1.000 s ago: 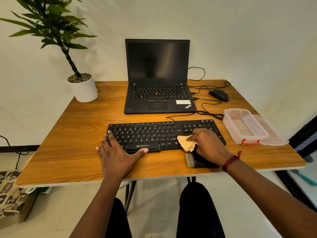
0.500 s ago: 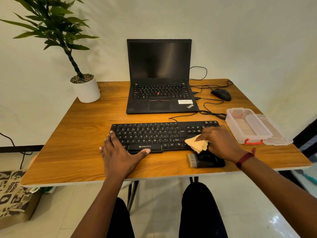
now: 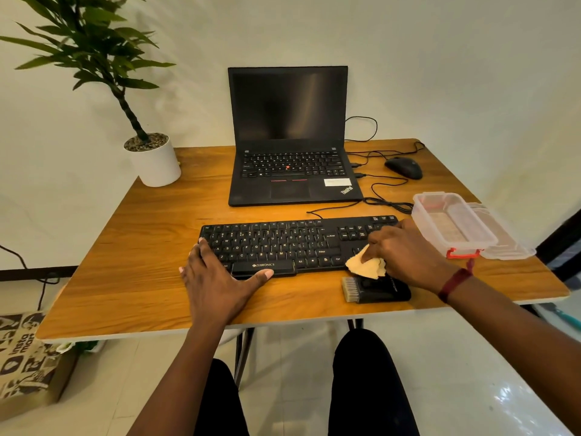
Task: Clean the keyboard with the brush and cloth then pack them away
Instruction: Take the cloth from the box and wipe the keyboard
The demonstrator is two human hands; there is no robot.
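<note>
Keyboard (image 3: 295,243) lies across the wooden counter (image 3: 125,278) in front of a laptop (image 3: 289,171), with the left hand (image 3: 217,281) spread flat on its left end, fingers straight. The right hand (image 3: 405,250) bunches the yellow cloth (image 3: 366,265) in curled fingers against the keyboard's right end. The brush (image 3: 375,287) lies on the counter just in front of the cloth, near an open clear container (image 3: 452,225).

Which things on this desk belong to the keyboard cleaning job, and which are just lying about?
For the job: keyboard, cloth in the right hand, brush, left hand on the keyboard, clear box and lid (probably for packing away).
Lying about: laptop, mouse, potted plant, paper bag on the floor.
</note>
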